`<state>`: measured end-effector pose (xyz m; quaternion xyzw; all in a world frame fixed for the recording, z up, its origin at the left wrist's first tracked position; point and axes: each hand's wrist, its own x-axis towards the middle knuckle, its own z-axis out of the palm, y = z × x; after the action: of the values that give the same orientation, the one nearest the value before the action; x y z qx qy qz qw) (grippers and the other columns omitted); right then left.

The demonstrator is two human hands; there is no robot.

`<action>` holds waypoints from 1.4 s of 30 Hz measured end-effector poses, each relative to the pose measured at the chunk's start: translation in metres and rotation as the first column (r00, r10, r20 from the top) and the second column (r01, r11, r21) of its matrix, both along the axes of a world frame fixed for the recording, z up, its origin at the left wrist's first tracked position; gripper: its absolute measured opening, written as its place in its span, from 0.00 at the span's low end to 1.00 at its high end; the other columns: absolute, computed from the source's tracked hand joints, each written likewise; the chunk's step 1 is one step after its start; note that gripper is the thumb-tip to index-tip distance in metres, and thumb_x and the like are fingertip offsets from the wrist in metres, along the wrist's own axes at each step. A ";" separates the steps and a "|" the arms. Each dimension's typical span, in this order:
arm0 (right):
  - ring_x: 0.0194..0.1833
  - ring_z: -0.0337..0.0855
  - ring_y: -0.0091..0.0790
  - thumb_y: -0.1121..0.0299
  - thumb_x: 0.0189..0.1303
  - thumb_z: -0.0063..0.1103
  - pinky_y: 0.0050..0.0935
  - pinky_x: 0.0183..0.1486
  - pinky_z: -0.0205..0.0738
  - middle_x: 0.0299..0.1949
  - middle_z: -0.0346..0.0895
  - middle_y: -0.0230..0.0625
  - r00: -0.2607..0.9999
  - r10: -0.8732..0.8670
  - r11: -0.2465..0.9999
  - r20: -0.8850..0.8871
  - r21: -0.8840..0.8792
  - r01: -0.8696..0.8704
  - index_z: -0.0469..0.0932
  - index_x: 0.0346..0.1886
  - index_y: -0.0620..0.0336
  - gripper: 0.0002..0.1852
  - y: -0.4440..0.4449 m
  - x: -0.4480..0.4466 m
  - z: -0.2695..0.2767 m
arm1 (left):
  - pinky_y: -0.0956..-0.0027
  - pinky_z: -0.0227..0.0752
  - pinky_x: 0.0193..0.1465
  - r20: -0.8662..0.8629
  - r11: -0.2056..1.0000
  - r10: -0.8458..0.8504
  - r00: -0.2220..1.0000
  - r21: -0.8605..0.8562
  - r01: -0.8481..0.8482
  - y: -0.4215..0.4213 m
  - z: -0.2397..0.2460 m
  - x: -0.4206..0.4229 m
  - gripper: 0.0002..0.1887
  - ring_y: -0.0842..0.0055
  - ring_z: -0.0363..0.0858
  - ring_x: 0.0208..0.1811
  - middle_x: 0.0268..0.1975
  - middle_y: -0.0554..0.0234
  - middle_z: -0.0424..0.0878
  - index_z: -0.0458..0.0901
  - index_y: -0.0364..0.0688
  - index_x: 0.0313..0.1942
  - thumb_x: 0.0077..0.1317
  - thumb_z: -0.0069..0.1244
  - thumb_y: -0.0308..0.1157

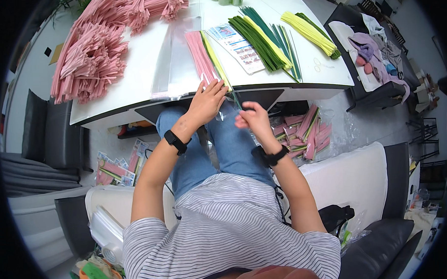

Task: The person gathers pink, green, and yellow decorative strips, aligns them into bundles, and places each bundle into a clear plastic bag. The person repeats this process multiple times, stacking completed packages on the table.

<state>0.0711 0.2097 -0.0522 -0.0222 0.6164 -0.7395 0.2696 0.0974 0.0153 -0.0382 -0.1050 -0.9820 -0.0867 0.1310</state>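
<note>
My left hand lies flat over the near end of a bundle of pink chenille stems at the table's front edge, pressing rather than gripping. Beside the pink ones run yellow-green chenille stems, apparently inside the same clear plastic bag. Its loose plastic end hangs past the edge above my lap. Dark green stems stick out beyond the edge, between my hands. My right hand is raised just right of their tips, fingers curled and slightly blurred; whether anything is pinched there cannot be made out.
Clear flat bags lie left of the bundle, printed sheets to its right. Further right are green stems and yellow stems. Pink stems heap at the left. Packed bags lie on the floor.
</note>
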 end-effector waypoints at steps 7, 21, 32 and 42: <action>0.25 0.82 0.31 0.78 0.60 0.52 0.27 0.28 0.77 0.22 0.78 0.39 0.935 0.054 0.932 -0.351 0.355 0.080 0.64 0.55 0.64 0.19 -0.022 -0.002 -0.004 | 0.52 0.47 0.70 0.008 1.000 -0.011 1.000 0.026 0.011 -0.002 0.001 0.001 0.20 0.65 0.60 0.67 0.64 0.59 0.65 0.69 0.46 0.60 0.68 0.40 0.34; 0.23 0.80 0.42 0.69 0.59 0.57 0.36 0.25 0.73 0.21 0.77 0.39 0.583 0.215 0.763 -0.784 0.507 0.400 0.70 0.51 0.60 0.17 -0.037 -0.008 -0.023 | 0.52 0.46 0.70 -0.007 0.999 -0.010 1.000 0.040 0.010 -0.003 0.000 0.002 0.19 0.64 0.60 0.67 0.64 0.58 0.66 0.69 0.45 0.59 0.68 0.40 0.34; 0.26 0.77 0.37 0.67 0.52 0.65 0.33 0.26 0.70 0.24 0.73 0.33 0.272 0.259 0.732 -0.927 0.372 0.571 0.77 0.30 0.58 0.07 -0.028 -0.010 -0.015 | 0.51 0.51 0.67 -0.089 0.998 -0.030 0.996 0.050 0.034 -0.006 -0.003 0.001 0.18 0.63 0.63 0.65 0.62 0.56 0.69 0.72 0.42 0.56 0.67 0.41 0.35; 0.33 0.75 0.39 0.66 0.55 0.61 0.35 0.31 0.72 0.30 0.69 0.36 0.330 0.343 0.617 -0.880 0.475 0.628 0.73 0.31 0.58 0.09 -0.064 -0.027 -0.014 | 0.51 0.49 0.68 0.002 0.999 -0.026 1.000 0.033 0.026 -0.006 0.001 -0.001 0.20 0.61 0.60 0.67 0.64 0.56 0.66 0.70 0.43 0.58 0.65 0.44 0.35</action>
<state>0.0437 0.1461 -0.0661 -0.2588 0.8994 -0.2668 -0.2300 0.0963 0.0089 -0.0375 -0.1154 -0.9791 -0.1049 0.1303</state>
